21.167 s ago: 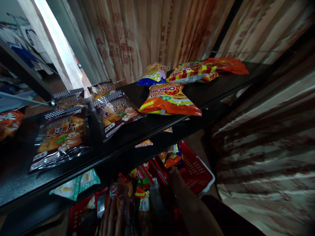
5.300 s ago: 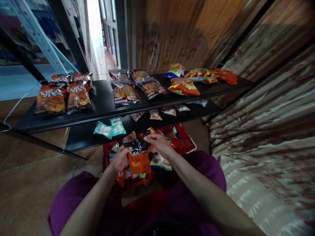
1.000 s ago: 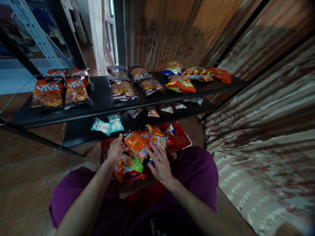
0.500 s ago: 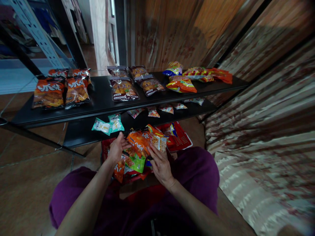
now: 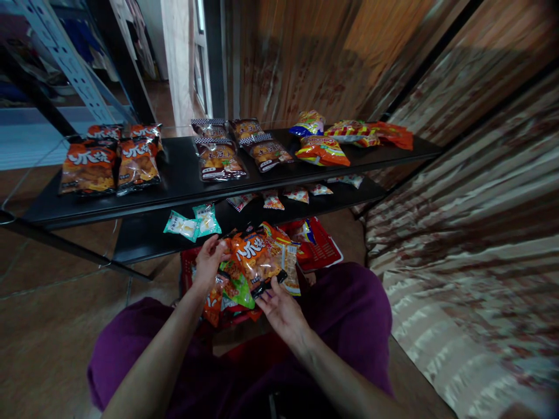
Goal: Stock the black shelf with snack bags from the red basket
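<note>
Between my hands is an orange-and-black snack bag [image 5: 257, 259], its printed front tilted up toward me. My left hand [image 5: 209, 261] has its fingertips closed at the bag's upper left corner. At the lower right edge, my right hand [image 5: 283, 314] grips the bag, thumb on top and fingers underneath. Beneath it lie a green snack bag [image 5: 240, 288] and another orange bag [image 5: 213, 304], partly covered. A yellow-and-clear snack bag [image 5: 290, 265] sticks out on the right side. These bags rest in a red basket [image 5: 187, 262], mostly hidden by them.
A black shelf [image 5: 179, 169] in front bears orange bags [image 5: 89, 166], brown bags [image 5: 222, 160] and colourful bags [image 5: 323, 150]. Small teal packets [image 5: 181, 225] lie on the lower shelf [image 5: 144, 233]. Another red basket [image 5: 321, 253] stands right. Curtains [image 5: 458, 203] hang along the right side.
The orange-and-black bag has turned so its front faces up at me. My right hand has slid down from its right side to its lower edge, palm now upward.
</note>
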The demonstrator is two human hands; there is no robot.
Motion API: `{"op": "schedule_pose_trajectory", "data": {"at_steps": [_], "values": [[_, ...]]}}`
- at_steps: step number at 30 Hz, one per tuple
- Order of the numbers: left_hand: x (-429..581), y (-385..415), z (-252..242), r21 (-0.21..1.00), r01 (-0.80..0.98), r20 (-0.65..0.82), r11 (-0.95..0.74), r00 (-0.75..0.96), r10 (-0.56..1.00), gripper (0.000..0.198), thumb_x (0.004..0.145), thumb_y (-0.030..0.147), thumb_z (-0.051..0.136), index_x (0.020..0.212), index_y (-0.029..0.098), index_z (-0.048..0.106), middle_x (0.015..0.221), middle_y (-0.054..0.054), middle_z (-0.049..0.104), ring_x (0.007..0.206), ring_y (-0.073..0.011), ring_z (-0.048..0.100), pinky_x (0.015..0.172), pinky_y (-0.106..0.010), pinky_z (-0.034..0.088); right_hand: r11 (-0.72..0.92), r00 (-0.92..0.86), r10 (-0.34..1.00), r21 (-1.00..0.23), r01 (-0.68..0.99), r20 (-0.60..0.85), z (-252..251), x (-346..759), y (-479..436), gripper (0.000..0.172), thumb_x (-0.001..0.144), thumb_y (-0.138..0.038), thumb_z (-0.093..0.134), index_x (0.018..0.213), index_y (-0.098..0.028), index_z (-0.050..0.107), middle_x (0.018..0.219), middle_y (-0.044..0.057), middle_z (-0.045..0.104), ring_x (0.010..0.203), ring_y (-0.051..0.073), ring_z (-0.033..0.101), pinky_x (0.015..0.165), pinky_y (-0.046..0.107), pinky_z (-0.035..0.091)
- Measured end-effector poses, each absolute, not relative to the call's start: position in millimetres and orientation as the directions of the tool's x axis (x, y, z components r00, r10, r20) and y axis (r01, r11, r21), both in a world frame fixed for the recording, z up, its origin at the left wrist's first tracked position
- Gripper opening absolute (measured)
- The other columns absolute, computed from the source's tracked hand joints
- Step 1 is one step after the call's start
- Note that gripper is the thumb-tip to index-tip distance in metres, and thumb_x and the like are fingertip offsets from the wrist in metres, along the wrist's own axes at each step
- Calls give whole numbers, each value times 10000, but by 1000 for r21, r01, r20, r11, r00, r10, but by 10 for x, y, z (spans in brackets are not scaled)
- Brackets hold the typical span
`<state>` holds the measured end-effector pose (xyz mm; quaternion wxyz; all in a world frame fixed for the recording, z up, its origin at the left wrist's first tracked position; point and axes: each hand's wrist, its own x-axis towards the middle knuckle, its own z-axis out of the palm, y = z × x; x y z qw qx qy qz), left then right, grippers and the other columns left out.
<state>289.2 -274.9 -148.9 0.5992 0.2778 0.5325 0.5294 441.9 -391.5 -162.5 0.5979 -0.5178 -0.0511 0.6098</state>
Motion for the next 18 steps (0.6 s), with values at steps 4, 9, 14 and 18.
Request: {"op": "schedule_pose_trajectory", "data": {"at_steps": [4,9,14,18], "values": [[2855,-2726,-1494,835,-392,-461,387,-114,880,373,657,362,761,937,163,613,882,-49,649,676,-114,620,651,-267,514,-316,189,750,-595,-739,-633,-1620,4329,-3958,512,502,-507,845,646,-233,437,543,-52,555,612,146,611,691,354,564],[2844,-2718,-1437,739,-488,-565,465,-73,822,319,614,346,770,785,153,582,784,-41,674,668,-116,631,667,-244,473,-325,161,696,-507,-798,-700,-1535,4271,-3972,516,465,-436,880,712,-221,481,686,-16,669,690,157,661,725,351,569],[2847,-2690,-1478,802,-434,-518,410,-165,839,310,570,365,737,709,155,556,676,10,625,593,-93,588,621,-224,440,-338,165,706,-533,-776,-688,-1540,4285,-3993,518,467,-448,876,706,-215,479,713,-2,690,681,167,675,691,361,582],[2830,-2667,-1501,842,-384,-489,378,-252,835,281,557,353,714,661,159,540,600,29,583,529,-88,543,550,-215,418,-389,155,715,-573,-722,-681,-1517,4274,-3999,532,415,-349,907,610,-206,432,615,-22,655,600,149,663,680,339,591]]}}
